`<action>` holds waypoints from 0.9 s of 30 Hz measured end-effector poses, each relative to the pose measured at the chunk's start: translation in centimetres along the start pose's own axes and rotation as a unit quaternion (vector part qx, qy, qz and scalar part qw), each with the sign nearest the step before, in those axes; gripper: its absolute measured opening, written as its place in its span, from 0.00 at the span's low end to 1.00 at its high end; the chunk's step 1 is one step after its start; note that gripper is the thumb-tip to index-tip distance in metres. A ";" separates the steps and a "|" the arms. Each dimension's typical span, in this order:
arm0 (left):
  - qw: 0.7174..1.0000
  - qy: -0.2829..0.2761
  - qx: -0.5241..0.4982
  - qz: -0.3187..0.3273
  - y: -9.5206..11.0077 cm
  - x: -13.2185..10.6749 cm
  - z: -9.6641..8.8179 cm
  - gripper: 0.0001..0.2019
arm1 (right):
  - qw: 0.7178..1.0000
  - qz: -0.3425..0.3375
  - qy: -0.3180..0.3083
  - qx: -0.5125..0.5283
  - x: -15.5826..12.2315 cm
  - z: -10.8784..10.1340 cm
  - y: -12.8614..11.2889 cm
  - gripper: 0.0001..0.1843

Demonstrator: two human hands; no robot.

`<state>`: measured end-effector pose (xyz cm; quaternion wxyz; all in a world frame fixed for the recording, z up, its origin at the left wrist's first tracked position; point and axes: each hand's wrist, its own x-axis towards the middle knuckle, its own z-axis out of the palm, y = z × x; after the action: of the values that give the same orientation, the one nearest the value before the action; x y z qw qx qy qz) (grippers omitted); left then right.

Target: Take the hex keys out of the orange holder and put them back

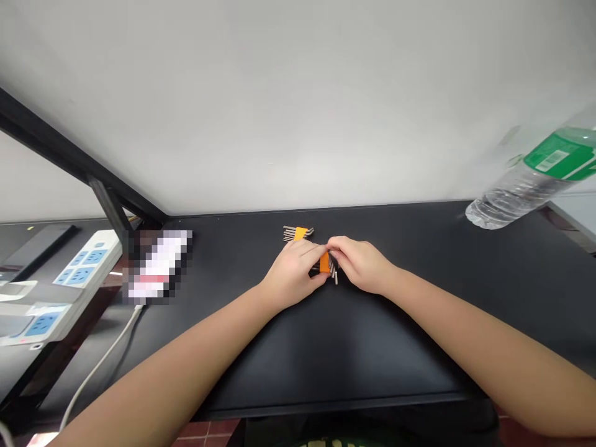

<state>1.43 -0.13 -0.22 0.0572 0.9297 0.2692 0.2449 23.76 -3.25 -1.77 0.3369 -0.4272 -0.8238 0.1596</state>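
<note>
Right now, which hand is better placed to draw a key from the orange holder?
Probably the right hand: it sits beside the bent ends of the hex keys, while the left hand has its grip on the orange holder and could steady it.

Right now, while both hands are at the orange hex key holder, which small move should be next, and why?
Probably the right hand should nudge the lowest hex key in line with the others: its end appears to stick out beyond them, while the left hand grips the orange holder close by.
</note>
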 end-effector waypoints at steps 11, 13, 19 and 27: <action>0.999 -0.020 -0.037 0.017 0.4 0.1 0.1 0.13 | 0.982 -0.136 -0.037 -0.123 -0.1 -1.6 0.1 0.11; 0.997 -0.024 -0.069 0.022 0.3 0.2 0.0 0.11 | 0.974 -0.180 -0.025 -0.135 -0.1 -1.8 0.2 0.12; 0.982 -0.069 -0.174 0.004 0.3 0.2 -0.4 0.16 | 0.973 -0.206 -0.025 -0.100 -0.2 -1.6 0.3 0.12; 0.976 -0.055 -0.205 -0.053 0.2 0.1 -0.4 0.23 | 0.995 -0.023 0.047 0.087 -0.4 -0.1 1.1 0.04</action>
<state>1.37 -0.26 0.20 0.2738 0.8949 0.2585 0.2395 24.60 -2.96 -2.47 0.4147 -0.3842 -0.7997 0.2023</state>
